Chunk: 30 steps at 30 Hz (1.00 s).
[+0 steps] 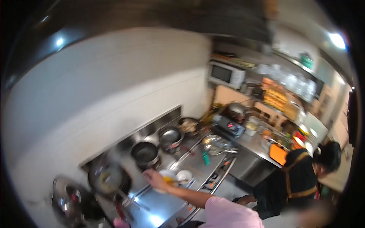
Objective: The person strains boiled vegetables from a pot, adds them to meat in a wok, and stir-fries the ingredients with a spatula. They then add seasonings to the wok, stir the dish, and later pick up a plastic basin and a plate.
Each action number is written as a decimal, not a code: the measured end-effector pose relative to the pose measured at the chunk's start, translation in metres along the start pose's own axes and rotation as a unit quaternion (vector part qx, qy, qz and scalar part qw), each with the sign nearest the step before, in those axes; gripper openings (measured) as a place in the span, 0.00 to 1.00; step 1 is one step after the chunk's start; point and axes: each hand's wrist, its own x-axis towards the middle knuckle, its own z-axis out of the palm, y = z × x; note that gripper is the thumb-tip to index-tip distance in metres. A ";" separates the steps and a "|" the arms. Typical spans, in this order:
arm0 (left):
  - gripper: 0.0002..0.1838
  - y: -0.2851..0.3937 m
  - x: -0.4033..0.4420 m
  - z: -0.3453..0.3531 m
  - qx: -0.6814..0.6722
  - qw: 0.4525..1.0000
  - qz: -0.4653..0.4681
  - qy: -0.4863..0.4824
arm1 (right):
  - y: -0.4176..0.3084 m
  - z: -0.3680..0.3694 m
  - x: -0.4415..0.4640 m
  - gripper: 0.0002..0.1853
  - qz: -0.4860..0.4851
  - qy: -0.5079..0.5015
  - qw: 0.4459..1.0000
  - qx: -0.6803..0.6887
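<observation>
My right hand [155,179] reaches in from the lower middle on a pink-sleeved arm, over the steel worktop. Motion smears its fingers, so whether they hold anything is unclear. Just beyond it sits a dark pan [145,152]. Beside the hand and partly behind it is a white bowl [166,174] with something yellow in it; a smaller white bowl [184,176] stands to its right. To the left, a wok [108,178] contains some pale food and a utensil. A pink patch [121,223] shows at the bottom edge, but my left hand cannot be made out.
Farther back on the stove are another pan [170,137] and a pan with food [189,125]. A foil-like item [215,144] lies near a green-handled object [206,157]. A co-worker in a dark top [272,190] bends at the right. A microwave [226,74] stands behind.
</observation>
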 end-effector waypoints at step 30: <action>0.12 -0.240 -0.117 0.008 -0.052 0.992 0.083 0.078 | -0.004 0.104 0.026 0.17 -0.016 -0.407 0.883 -0.234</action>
